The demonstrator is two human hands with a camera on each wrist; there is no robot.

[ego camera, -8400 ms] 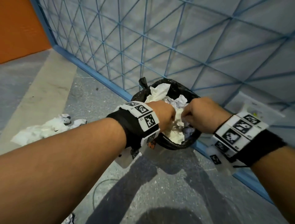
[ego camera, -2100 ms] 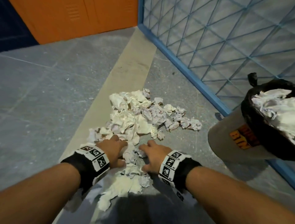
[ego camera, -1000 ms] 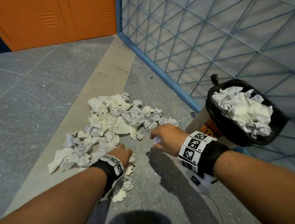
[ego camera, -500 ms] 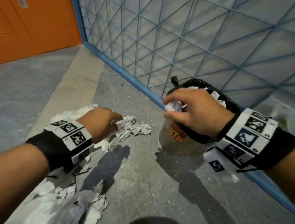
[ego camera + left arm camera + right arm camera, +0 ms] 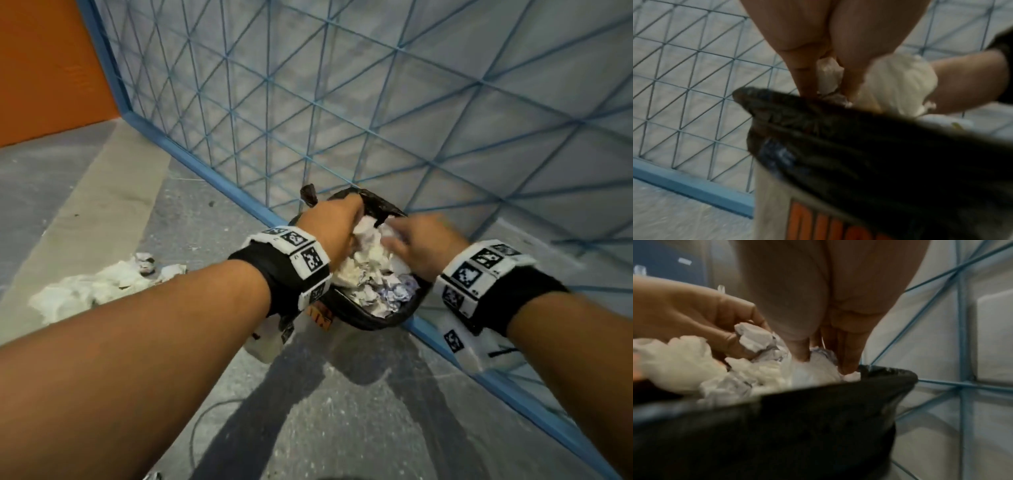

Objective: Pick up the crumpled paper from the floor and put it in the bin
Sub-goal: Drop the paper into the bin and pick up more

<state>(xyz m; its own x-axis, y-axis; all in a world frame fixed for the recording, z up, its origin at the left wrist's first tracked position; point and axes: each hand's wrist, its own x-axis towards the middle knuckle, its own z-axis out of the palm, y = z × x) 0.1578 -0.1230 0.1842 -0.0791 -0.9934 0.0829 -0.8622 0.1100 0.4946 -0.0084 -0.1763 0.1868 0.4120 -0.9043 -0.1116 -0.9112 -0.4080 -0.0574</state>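
Note:
The bin [image 5: 373, 322], lined with a black bag, stands against the blue mesh and is heaped with crumpled paper [image 5: 370, 270]. My left hand [image 5: 346, 219] is over its far left rim and pinches a crumpled paper ball [image 5: 754, 339], seen between thumb and fingers [image 5: 829, 76] in the left wrist view. My right hand [image 5: 400, 240] is over the bin's right side. Its straight fingers [image 5: 849, 356] and thumb point down and press into the heaped paper. The black liner [image 5: 859, 146] hides the bin's inside in the left wrist view.
A pile of crumpled paper [image 5: 99, 287] lies on the grey floor to the left of the bin. The blue mesh fence [image 5: 342, 102] with its base rail [image 5: 212, 185] runs right behind the bin. An orange wall [image 5: 44, 68] is at the far left. A thin cable [image 5: 205, 421] lies near my feet.
Both hands left the floor pile carrying paper and moved right to the bin. They are now over its heaped top, and the right hand's fingers have straightened onto the paper.

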